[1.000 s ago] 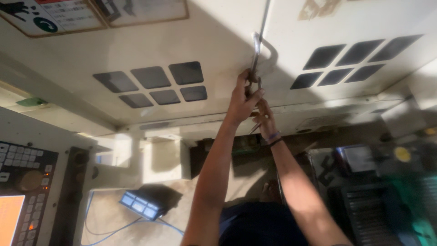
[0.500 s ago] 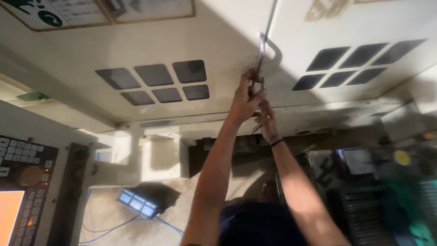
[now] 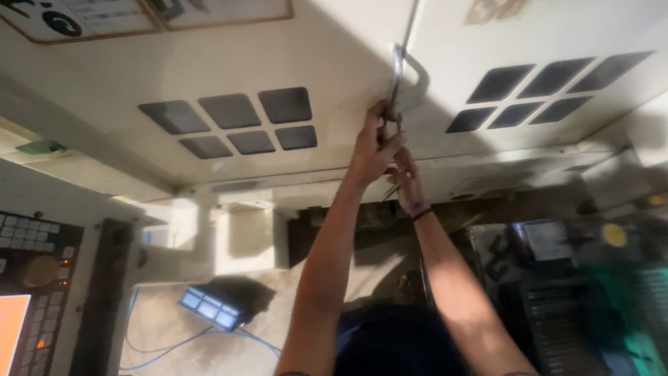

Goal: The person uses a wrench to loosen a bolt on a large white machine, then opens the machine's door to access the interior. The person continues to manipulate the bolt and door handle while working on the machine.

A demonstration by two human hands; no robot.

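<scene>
The left hand (image 3: 372, 150) grips the lower end of a slim grey metal door handle (image 3: 395, 80) mounted on the cream machine panel (image 3: 334, 63). The right hand (image 3: 406, 182), just below, holds a thin dark tool (image 3: 390, 191).

The handle (image 3: 398, 76) is bare metal, smooth with a dull sheen. The panel (image 3: 334, 63) behind it looks like painted sheet metal, cream and matt, grimy in patches; its vents (image 3: 236, 122) are dark and flat. The keypad (image 3: 31, 257) has matt plastic keys. A thin band (image 3: 419, 211) on the right wrist looks like cloth or cord. The cable (image 3: 174, 341) is smooth blue plastic
</scene>
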